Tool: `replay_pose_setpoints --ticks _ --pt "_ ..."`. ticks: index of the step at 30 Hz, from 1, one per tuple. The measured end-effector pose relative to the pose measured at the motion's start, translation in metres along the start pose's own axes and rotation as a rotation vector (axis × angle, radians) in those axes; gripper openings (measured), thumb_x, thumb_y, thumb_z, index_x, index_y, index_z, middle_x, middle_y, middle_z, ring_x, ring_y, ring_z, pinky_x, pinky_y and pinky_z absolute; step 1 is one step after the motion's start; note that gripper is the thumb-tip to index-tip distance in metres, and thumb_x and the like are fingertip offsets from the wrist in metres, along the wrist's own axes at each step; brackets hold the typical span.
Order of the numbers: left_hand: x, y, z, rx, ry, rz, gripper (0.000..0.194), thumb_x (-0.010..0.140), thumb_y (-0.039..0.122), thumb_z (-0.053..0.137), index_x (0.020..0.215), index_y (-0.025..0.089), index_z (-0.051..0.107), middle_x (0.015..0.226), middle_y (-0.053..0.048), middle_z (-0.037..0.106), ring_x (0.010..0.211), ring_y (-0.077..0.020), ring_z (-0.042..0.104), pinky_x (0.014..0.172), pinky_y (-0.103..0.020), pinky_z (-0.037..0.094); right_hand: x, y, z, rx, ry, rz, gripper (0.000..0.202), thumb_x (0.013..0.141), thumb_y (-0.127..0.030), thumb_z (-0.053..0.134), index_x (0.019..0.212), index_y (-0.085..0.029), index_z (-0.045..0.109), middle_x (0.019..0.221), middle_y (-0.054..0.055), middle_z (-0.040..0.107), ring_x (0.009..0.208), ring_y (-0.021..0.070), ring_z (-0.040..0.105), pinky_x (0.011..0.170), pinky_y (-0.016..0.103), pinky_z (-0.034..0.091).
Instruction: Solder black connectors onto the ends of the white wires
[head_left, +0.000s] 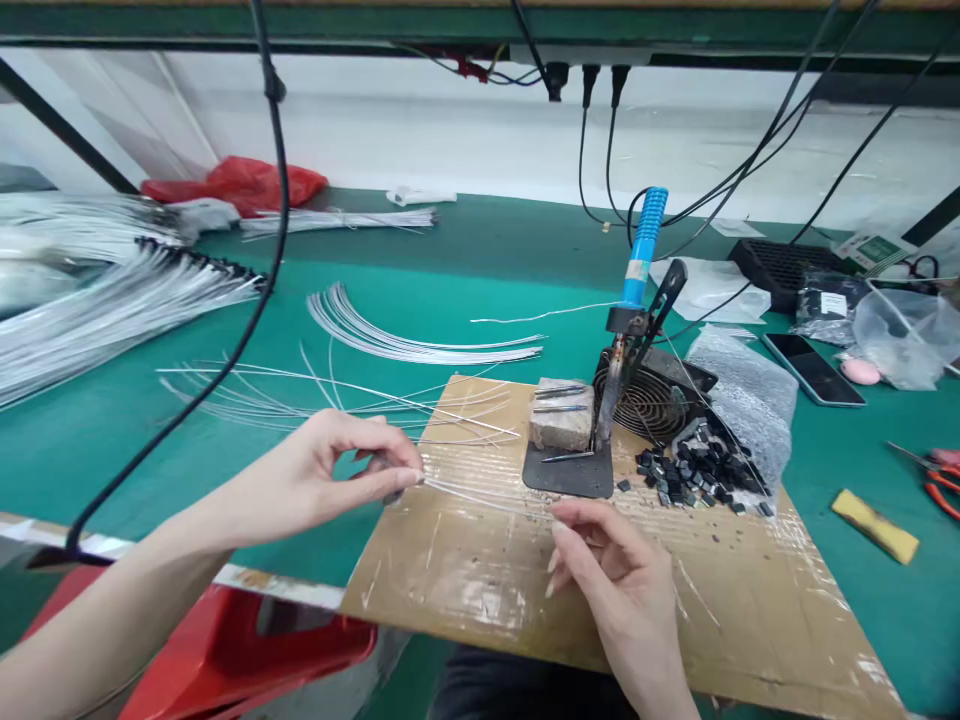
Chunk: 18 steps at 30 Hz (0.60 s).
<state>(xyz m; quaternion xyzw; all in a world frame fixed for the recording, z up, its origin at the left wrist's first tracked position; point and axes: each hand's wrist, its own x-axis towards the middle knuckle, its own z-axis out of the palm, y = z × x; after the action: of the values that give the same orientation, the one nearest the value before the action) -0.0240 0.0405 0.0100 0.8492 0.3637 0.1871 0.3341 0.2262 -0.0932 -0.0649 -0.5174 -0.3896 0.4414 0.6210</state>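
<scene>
My left hand (pixel 360 462) is closed, thumb and forefinger pinching thin white wires (pixel 487 497). These run across to my right hand (pixel 611 575), whose thumb and forefinger are also pinched on them. Both hands are just above a taped cardboard sheet (pixel 450 590). What lies inside the left fingers is mostly hidden. Beyond the hands, a soldering iron with a blue handle (pixel 646 240) leans in a dark metal stand (pixel 568 475). A greyish block (pixel 561 425) on the stand carries thin metal rods. Small black connectors (pixel 694 470) lie heaped to the right.
Loose white wires (pixel 420 345) lie on the green table (pixel 480 265), with large wire bundles (pixel 112 310) at left. A black cable (pixel 279 200) hangs in front. At right are a phone (pixel 814 368), a yellow sponge (pixel 874 525) and red-handled pliers (pixel 943 485). A red stool (pixel 247 640) stands below.
</scene>
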Motion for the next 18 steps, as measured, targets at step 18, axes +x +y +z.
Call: replay_pose_setpoints --ticks 18 --pt "-0.003 0.006 0.014 -0.128 -0.174 -0.054 0.018 0.090 0.024 0.069 0.075 0.018 0.077 0.063 0.000 0.073 0.057 -0.0113 0.061 0.057 -0.020 0.045 0.002 0.002 -0.009 0.106 -0.075 0.083 0.022 0.080 -0.036 0.085 0.070 -0.018 0.076 0.051 -0.001 0.066 0.040 0.0097 0.059 0.043 0.017 0.051"
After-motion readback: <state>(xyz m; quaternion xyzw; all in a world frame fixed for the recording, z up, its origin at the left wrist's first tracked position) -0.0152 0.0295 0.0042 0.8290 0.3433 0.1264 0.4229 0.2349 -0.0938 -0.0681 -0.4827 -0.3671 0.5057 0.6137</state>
